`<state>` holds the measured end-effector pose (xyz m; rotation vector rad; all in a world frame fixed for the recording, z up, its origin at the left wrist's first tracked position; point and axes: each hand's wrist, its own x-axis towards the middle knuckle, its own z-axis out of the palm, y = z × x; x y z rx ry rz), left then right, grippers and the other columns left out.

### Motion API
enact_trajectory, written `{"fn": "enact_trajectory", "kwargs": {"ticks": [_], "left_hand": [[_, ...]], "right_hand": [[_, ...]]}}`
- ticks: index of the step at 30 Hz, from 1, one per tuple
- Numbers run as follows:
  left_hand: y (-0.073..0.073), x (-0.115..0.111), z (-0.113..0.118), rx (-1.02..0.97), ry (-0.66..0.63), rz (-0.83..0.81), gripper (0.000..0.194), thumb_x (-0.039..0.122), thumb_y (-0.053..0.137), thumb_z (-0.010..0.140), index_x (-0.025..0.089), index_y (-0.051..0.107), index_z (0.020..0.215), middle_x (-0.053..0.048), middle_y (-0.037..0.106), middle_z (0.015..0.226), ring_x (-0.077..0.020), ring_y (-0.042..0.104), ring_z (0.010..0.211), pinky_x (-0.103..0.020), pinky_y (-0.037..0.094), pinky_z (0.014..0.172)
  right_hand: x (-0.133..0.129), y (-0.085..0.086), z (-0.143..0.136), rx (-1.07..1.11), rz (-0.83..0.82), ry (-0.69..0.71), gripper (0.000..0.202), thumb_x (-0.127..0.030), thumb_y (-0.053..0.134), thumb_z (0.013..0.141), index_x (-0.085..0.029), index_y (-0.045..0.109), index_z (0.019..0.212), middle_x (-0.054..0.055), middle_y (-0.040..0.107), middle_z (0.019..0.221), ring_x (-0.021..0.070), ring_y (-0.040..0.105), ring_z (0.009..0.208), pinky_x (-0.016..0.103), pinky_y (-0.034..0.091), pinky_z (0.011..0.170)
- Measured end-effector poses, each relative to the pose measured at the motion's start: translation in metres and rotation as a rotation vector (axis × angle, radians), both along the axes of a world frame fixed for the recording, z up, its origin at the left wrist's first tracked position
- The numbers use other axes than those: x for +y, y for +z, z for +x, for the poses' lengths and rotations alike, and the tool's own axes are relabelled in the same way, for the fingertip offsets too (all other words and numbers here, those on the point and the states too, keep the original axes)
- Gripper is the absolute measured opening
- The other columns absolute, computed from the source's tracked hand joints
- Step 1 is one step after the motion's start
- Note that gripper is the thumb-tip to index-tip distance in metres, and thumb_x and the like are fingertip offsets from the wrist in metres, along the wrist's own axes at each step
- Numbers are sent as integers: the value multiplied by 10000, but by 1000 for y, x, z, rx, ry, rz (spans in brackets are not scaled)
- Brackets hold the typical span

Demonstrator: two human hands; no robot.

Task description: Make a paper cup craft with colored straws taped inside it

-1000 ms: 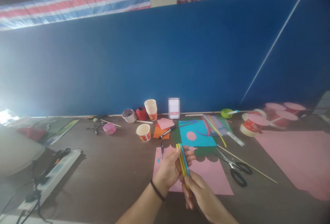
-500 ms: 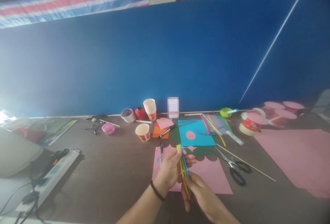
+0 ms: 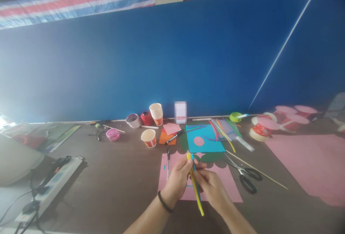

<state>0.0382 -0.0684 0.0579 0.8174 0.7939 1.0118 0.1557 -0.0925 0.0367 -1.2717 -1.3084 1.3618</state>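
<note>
Strips (image 3: 198, 198) | held: left hand (image 3: 178, 177), right hand (image 3: 211, 188) | card (image 3: 180, 111): face pixelated

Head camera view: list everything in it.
Held strips: several, yellow and blue, between hands
Scissors: one, black handles, right
Pens: two, dark, centre
Stick: one, tan, right
Large sheets: two, pink, centre and right
Blue sheet: one, blue, centre
Loose strips: several, multicoloured, centre
Orange paper: one, orange, centre
Open cups: several, white and red, centre
Topped cups: several, pink and red, right
Round items: four, mixed colours, back
Power strip: one, white, left
Partition: one, blue, behind
Table: one, brown, below
Left hand, right hand: one each, lower centre
</note>
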Motion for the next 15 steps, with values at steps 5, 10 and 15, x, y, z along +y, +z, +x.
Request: {"fn": "enact_trajectory", "kwargs": {"ticks": [5,10,15], "left_hand": [[-3,-4,0,107,40,45,236,399,537,830,178,613,862,-96,698,849,-231,649,808,-249,453,545],[-5,-6,2,130,24,52,264,423,516,841,167,579,854,-87,699,836,-210,652,784,-239,447,561],[-8,-10,5,104,18,17,340,463,495,844,141,569,921,-100,699,844,-206,652,775,-222,434,538]], "right_hand": [[0,2,1,50,-40,31,476,-539,495,821,-141,550,567,-17,470,487,105,435,462,230,325,461],[-6,5,0,211,-112,197,458,-538,468,844,-128,614,699,21,605,540,149,571,513,249,418,513],[-15,6,-4,201,-145,176,473,-548,406,871,-132,611,779,-1,589,442,145,560,418,237,421,445]]}}
